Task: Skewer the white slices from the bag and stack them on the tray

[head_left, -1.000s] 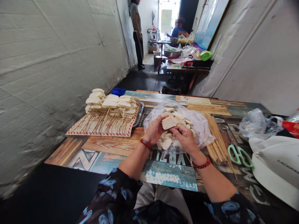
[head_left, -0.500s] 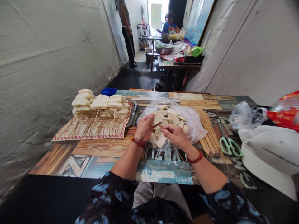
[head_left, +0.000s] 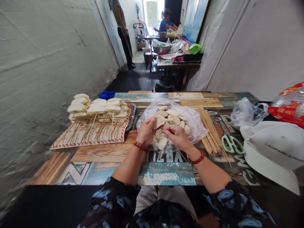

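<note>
Between the thumb and fingers of my left hand (head_left: 146, 130) is a pale, flat food slice (head_left: 159, 121). My right hand (head_left: 176, 135) pinches a thin wooden skewer (head_left: 181, 154), its tip close to the slice's lower edge; whether it has entered the slice I cannot tell. Below both hands, more pale slices (head_left: 162, 143) lie loose on an open clear plastic bag (head_left: 196, 125). To the left, skewered slices (head_left: 96, 109) are stacked on a paper sheet (head_left: 89, 139) with red striped edges, their sticks pointing towards me.
A bundle of bare skewers (head_left: 209, 136) lies right of the bag, beside green-handled scissors (head_left: 231, 142). A white cap (head_left: 273, 148) and a crumpled plastic bag (head_left: 247, 112) are at the right. Further back, a person stands (head_left: 123, 34) and another sits (head_left: 166, 25) by tables with a metal bowl (head_left: 161, 49).
The whole view has shifted slightly, with the background moving left. Both hands keep their hold on the slice and the skewer, almost unmoved.
</note>
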`<state>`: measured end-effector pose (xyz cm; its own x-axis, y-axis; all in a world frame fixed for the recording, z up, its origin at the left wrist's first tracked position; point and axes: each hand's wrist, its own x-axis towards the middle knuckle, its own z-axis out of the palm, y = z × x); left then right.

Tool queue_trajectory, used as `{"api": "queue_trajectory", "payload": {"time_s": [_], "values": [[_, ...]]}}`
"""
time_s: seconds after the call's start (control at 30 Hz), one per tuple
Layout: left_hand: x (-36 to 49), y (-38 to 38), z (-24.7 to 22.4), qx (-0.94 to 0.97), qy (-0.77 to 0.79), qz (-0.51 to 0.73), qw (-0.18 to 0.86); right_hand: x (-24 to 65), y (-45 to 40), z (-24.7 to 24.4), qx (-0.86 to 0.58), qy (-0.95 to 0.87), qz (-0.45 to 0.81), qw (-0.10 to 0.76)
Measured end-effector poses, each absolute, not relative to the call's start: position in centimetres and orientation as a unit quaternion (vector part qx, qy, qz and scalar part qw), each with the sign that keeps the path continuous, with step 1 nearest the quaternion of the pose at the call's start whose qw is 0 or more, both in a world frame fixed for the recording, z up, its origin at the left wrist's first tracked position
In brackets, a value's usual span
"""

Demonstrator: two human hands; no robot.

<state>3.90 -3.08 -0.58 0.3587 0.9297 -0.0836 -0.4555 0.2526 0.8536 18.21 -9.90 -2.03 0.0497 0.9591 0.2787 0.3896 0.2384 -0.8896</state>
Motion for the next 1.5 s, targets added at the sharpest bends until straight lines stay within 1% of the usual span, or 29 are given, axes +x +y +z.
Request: {"api": "queue_trajectory", "payload": {"time_s": [0.17,0.3,0.43,0.53,0.67,0.8,0.9,1.03,1.13,1.23,1.33,1.43,1.5], "values": [[4.0,-3.4,-0.6,0.394,0.299,0.461,0.737,18.2,-9.8,-2.5,-0.540,-0.609,0.306,0.494],[3.7,-3.1,-0.3,0.365,0.294,0.462,0.753,18.4,-9.7,-2.8,-0.532,-0.594,0.324,0.510],[3.3,-2.5,0.0,0.328,0.311,0.473,0.756,19.6,-9.6,-2.2,-0.549,-0.538,0.323,0.553],[3.0,-2.2,0.1,0.348,0.330,0.487,0.730,20.7,-9.5,-1.6,-0.560,-0.502,0.295,0.589],[3.1,-2.4,-0.2,0.407,0.349,0.511,0.672,21.9,-9.3,-1.3,-0.569,-0.470,0.285,0.612],[3.4,-2.2,-1.4,0.509,0.366,0.503,0.595,22.6,-9.1,-1.3,-0.573,-0.457,0.280,0.620],[3.6,-1.9,-2.2,0.639,0.382,0.467,0.478,22.9,-9.0,-1.2,-0.577,-0.451,0.269,0.626],[3.9,-1.9,-2.6,0.804,0.370,0.369,0.285,22.9,-9.0,-1.1,-0.577,-0.449,0.266,0.628],[4.1,-2.2,-2.7,0.858,0.370,0.296,0.197,22.4,-9.1,-1.0,-0.570,-0.459,0.280,0.621],[4.2,-2.4,-2.9,0.875,0.378,0.261,0.151,21.9,-9.2,-0.9,-0.571,-0.466,0.285,0.613],[4.3,-2.4,-3.1,0.883,0.377,0.249,0.130,21.7,-9.3,-0.7,-0.569,-0.472,0.282,0.612],[4.3,-2.3,-3.1,0.882,0.376,0.254,0.128,21.7,-9.3,-0.7,-0.568,-0.470,0.289,0.611],[4.4,-2.2,-3.1,0.879,0.367,0.268,0.146,21.7,-9.3,-0.9,-0.567,-0.471,0.292,0.609]]}}
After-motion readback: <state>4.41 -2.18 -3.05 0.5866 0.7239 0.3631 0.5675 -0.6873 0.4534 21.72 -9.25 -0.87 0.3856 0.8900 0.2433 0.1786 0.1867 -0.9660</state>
